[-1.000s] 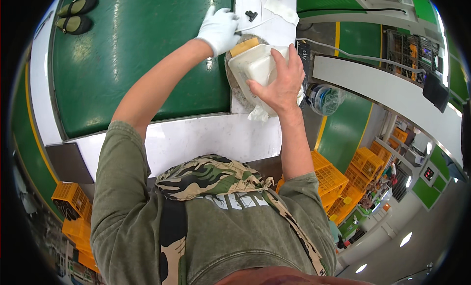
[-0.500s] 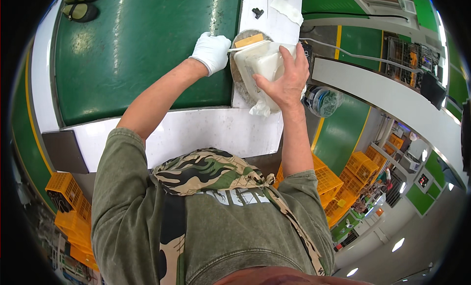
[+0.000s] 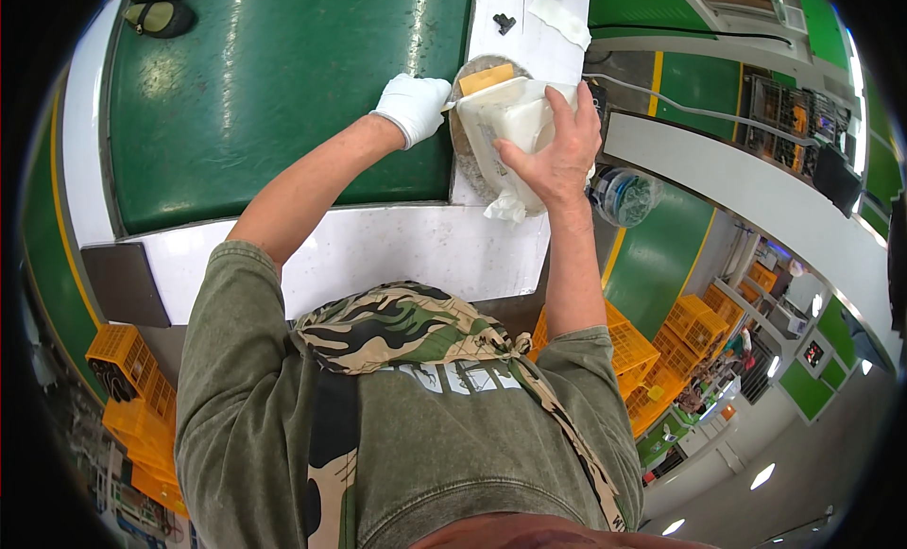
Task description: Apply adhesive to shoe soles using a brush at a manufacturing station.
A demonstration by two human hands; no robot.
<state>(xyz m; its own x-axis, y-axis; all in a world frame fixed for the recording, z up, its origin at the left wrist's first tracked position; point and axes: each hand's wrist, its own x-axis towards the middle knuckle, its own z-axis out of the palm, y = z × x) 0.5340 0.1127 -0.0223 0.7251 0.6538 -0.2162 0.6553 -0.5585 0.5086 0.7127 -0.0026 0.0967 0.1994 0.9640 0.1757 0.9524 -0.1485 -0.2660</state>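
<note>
Right hand (image 3: 557,157), bare, fingers (image 3: 578,103) clasped over a translucent white plastic container (image 3: 505,124); contents not discernible. Left hand (image 3: 413,105), white-gloved, fingers curled at the container's left edge. Container is milky, boxy, tilted, held over a round grey pad (image 3: 472,152) with a yellow block (image 3: 487,77) on the white counter (image 3: 397,256).

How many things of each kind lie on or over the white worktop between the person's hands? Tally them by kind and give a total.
White plastic container: 1, held by the bare right hand
Yellow-orange block: 1
Round grey disc: 1
Crumpled white wipe: 1
Small black part: 1
White gloved left hand: 1
Total: 6
</note>
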